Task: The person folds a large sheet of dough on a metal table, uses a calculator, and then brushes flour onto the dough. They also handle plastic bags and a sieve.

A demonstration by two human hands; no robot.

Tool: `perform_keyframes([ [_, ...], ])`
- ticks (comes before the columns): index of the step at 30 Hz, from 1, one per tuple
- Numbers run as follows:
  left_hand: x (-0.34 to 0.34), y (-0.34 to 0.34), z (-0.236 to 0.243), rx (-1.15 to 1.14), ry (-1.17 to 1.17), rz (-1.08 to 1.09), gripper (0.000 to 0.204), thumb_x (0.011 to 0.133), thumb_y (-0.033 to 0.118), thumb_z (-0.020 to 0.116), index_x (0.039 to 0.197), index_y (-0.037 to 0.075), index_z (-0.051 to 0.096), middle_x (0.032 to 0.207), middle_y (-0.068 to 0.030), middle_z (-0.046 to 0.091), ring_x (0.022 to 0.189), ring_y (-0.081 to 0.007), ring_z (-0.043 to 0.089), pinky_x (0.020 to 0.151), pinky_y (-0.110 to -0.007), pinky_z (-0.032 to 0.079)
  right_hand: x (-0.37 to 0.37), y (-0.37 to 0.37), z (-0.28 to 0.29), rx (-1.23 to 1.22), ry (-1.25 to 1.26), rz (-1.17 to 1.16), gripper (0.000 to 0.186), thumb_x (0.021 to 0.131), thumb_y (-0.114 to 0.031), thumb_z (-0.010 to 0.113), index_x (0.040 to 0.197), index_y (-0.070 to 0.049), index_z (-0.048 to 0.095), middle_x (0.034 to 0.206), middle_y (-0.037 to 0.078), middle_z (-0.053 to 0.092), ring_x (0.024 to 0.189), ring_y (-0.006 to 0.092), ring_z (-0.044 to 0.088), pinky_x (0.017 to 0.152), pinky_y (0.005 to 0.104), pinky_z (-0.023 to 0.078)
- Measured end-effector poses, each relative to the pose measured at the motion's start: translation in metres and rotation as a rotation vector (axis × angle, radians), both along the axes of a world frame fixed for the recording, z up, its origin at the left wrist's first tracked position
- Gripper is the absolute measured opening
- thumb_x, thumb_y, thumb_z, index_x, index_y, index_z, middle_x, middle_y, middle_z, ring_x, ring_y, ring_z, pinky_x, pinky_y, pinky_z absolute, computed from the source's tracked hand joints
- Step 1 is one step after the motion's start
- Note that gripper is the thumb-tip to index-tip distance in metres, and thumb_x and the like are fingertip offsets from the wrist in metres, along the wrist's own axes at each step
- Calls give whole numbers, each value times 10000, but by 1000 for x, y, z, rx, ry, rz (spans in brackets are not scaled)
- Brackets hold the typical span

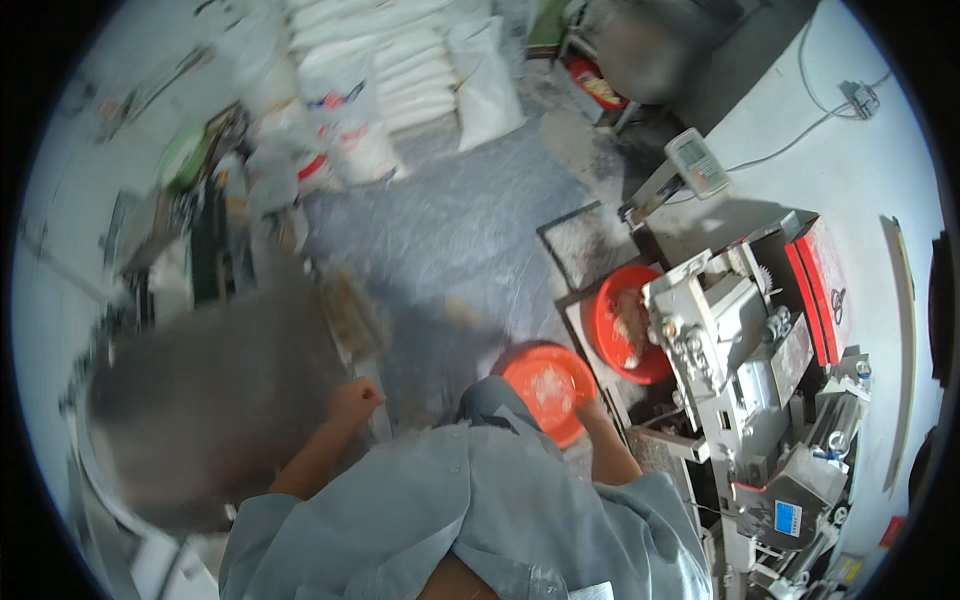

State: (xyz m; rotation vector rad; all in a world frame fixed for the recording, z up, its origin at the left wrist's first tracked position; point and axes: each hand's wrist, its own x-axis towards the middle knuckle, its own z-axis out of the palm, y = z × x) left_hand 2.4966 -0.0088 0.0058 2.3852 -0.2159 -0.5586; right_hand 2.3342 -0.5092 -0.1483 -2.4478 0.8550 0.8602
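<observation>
An orange-red basin (548, 388) with a little whitish floury stuff in it is beside my knee. At its right rim is my right hand (592, 412), its fingers closed on the edge; blur hides the fingertips. My left hand (356, 400) is held out to the left with its fingers curled in, next to the near right edge of a big rounded metal machine body (215, 400). I see nothing in that hand.
A second orange-red basin (630, 325) with pale dough-like pieces stands under a metal roller machine (725, 350) on the right. A digital scale display (698, 163) rises beyond it. White sacks (415, 75) are stacked at the back; cluttered equipment (205, 220) lines the left.
</observation>
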Motion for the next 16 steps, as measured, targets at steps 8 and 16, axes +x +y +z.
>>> perform_keyframes([
  [8, 433, -158, -58, -113, -252, -69, 248, 862, 287, 604, 822, 42, 603, 724, -107, 590, 701, -243, 579, 634, -397, 452, 8, -144, -60, 170, 415, -663, 374, 873, -289, 527, 1182, -84, 572, 1014, 132, 657, 926, 274, 633, 758, 408, 512],
  [16, 635, -94, -190, 473, -67, -192, 315, 779, 178, 624, 1060, 36, 630, 1049, -201, 601, 959, -336, 587, 806, -442, 482, 533, -142, 38, 309, -620, 23, 334, 848, -249, 563, 1157, -121, 581, 980, 129, 650, 850, 311, 640, 779, 369, 513],
])
